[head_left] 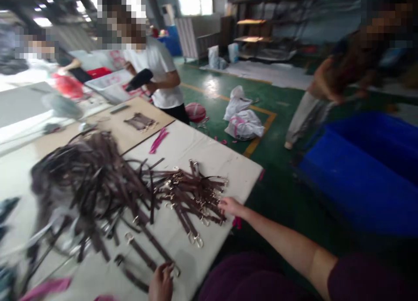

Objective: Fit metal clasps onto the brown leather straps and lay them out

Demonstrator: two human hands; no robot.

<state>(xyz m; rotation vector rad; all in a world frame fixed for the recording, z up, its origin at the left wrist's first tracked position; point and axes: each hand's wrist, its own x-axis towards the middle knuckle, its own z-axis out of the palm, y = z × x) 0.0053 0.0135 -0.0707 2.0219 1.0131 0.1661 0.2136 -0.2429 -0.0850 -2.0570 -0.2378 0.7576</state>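
Observation:
A big heap of dark brown straps (107, 183) with gold metal clasps covers the white table (183, 144). My right hand (230, 205) reaches out to the right end of the heap and touches the strap ends there; its fingers look curled, but blur hides any grip. At the table's near edge, my left hand (161, 281) is closed around the end of one brown strap with a metal ring (143, 255).
A person in a white shirt (161, 70) stands at the far end holding a dark tool. Another person (329, 88) walks on the green floor at right. Blue bins (362, 170) stand right of the table. White bags (243, 118) lie on the floor. Pink strips (158, 141) lie on the table.

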